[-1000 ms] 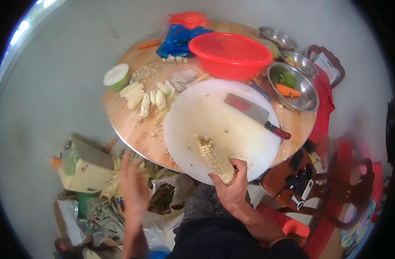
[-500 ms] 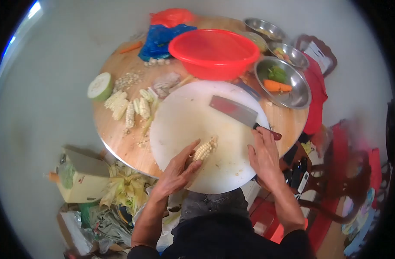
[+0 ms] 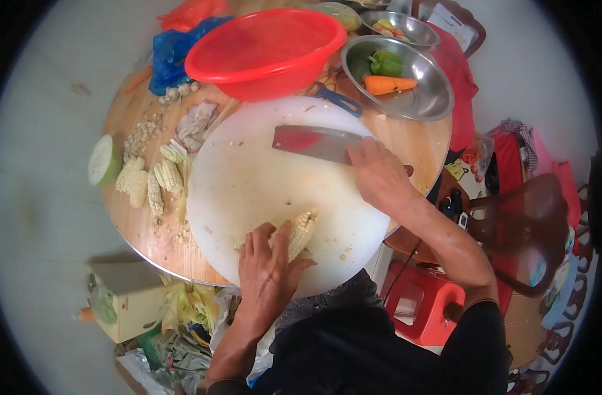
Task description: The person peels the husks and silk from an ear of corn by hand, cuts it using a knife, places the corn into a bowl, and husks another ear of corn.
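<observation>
A round white cutting board [image 3: 235, 191] lies on the wooden table. On its lower part is an ear of corn [image 3: 303, 236], with my left hand [image 3: 267, 266] against its left side, fingers bent and thumb apart. Across the upper right of the board lies a cleaver [image 3: 317, 143], its blade flat and pointing left. My right hand [image 3: 381, 172] is closed over the cleaver's handle, which shows only at its end. Several pieces of corn [image 3: 154, 192] rest on the table left of the board.
Behind the board stands a red basin [image 3: 265, 56]. A steel bowl [image 3: 427, 85] with a carrot and a green pepper is at the back right. Blue scissors [image 3: 340, 101] lie between them. Half a pale gourd [image 3: 103, 160] sits at the left edge.
The corn passed from my right hand to my left and came down onto the board. My right hand moved to the cleaver and closed on its handle. The view has shifted.
</observation>
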